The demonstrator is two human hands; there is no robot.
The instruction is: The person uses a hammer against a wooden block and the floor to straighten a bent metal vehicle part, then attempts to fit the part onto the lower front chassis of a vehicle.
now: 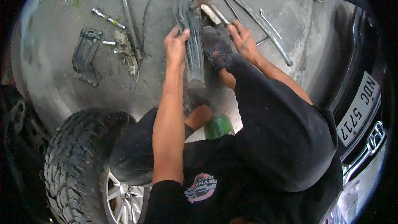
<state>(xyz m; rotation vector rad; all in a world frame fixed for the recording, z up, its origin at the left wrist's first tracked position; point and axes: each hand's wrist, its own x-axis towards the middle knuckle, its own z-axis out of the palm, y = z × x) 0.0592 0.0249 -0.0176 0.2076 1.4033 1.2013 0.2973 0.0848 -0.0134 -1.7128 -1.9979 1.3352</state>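
A long grey metal channel piece (195,56), ribbed along its length and bent near its far part, lies in front of me between my hands. My left hand (175,46) is closed on its left edge, with the thumb on top. In my right hand (243,40) is a hammer (219,14), gripped by its handle. The hammer's head is over the right edge of the channel piece, near its far end; whether they touch I cannot tell. Beneath the hammer is a pale, rough block (211,15). My shoe (214,49) is close beside the channel piece's right side.
On the concrete floor at left are a long-handled hammer (127,14), a ratchet-like tool (108,19), a dark bracket (86,54), a worn metal part (125,52) and a cable (146,12). Long metal bars (255,20) lie at right. A tyre (68,161) and a car bumper (352,91) flank me.
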